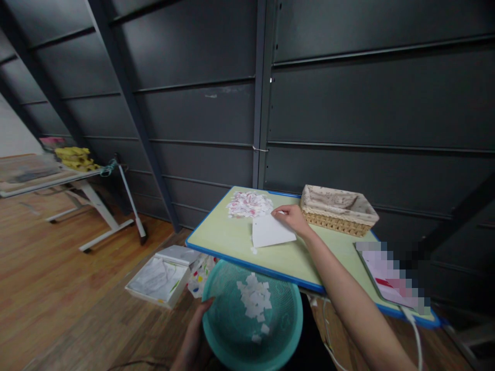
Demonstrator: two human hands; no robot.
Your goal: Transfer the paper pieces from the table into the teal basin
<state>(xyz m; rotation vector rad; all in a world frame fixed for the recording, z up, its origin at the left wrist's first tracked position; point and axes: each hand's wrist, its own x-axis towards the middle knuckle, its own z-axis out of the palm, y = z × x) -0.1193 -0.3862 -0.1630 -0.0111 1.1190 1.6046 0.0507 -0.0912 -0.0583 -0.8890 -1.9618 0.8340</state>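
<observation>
The right hand [292, 216] has its fingers closed on the upper right part of 1 white card [273, 232], which lies over the table [216, 234] just beside a pile of paper scraps [249, 204]. The left hand [200, 313] grips the left rim of 1 teal basket [290, 330], thumb lapped over it; the basket sits below the near table edge and holds loose white pieces [254, 296]. In this inspector's judgement, the card is best held by its margin with a light pinch, kept flat and moved slowly, as a quick sweep could scatter the light scraps next to it. The basket is best held level and close to the table, since only 1 hand is seen steadying it. A wicker basket [336, 222] stands behind the right wrist and leaves limited room on that side. Not verifiable: the remaining left fingers, concealed below the rim; the right fingertips behind the card, if any; the far rim of the teal basket, partly covered by the table edge; and the flat item [382, 283] at right, obscured by block blurring. The markings on the scraps are too small to read.
</observation>
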